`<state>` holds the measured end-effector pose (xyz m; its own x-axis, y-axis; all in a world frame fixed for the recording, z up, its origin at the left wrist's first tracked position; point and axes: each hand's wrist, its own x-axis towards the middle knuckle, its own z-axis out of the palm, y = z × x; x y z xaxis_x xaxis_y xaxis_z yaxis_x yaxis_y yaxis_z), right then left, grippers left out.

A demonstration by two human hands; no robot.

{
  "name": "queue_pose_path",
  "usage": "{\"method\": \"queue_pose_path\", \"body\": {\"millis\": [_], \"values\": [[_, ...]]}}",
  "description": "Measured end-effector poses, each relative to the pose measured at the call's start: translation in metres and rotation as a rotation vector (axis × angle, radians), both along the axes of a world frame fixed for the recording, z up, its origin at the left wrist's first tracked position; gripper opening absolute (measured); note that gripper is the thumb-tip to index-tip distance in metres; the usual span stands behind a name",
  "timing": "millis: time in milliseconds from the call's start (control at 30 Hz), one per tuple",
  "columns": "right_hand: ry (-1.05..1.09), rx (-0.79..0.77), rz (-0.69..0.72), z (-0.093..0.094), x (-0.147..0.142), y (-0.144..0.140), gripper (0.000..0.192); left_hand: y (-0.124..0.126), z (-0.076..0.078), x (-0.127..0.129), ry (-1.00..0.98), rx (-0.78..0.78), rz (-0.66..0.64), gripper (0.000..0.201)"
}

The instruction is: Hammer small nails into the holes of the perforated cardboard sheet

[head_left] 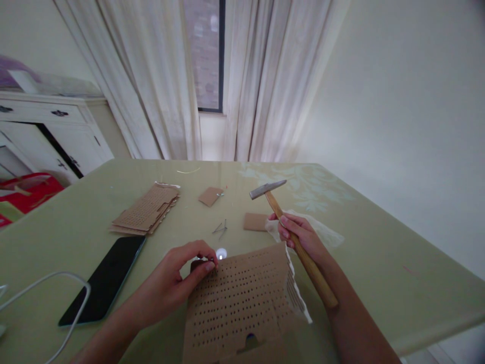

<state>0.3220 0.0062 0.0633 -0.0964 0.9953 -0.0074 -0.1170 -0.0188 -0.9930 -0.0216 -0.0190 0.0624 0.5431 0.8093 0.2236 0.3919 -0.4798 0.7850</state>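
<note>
My right hand (297, 230) grips a hammer (312, 270) by its wooden handle, with the metal head up and to the left above the table. Below and between my hands is a piece of cardboard (235, 303) punched with rows of small holes, its right edge torn and white. At its upper left corner my left hand (185, 268) has thumb and forefinger pinched together against the surface. Whatever is between those fingertips is too small to make out. A few loose nails (221, 230) lie on the table just beyond the cardboard.
A stack of perforated cardboard (146, 210) lies at left, near a dark phone or tablet (106, 283) and a white cable (76, 277). Small cardboard pieces (210, 196) and clear plastic (322, 230) lie farther back. Curtains (151, 76) hang behind the table (379, 253).
</note>
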Motion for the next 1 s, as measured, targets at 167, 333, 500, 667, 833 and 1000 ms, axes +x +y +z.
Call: {"method": "queue_pose_path", "body": {"millis": [167,333,500,667,833,1000], "values": [[-0.026,0.017,0.006,0.0,0.0,0.001,0.045,-0.001,-0.001,0.001,0.005,0.049,-0.01,0.017],[-0.046,0.091,-0.008,0.01,0.004,-0.008,0.045,-0.001,0.001,0.004,-0.042,0.174,-0.048,0.011],[-0.459,0.23,0.061,0.057,-0.001,-0.049,0.033,0.0,0.004,0.008,-0.09,0.219,-0.087,0.01],[-1.139,0.394,0.112,0.095,-0.03,-0.1,0.027,0.001,0.002,0.009,-0.094,0.18,-0.105,0.012],[-1.293,0.477,-0.029,0.094,-0.055,-0.122,0.03,0.004,-0.002,0.008,-0.118,0.166,-0.115,0.011],[-1.385,0.435,0.022,0.094,-0.063,-0.128,0.026,0.006,-0.003,0.009,-0.124,0.143,-0.128,0.012]]}}
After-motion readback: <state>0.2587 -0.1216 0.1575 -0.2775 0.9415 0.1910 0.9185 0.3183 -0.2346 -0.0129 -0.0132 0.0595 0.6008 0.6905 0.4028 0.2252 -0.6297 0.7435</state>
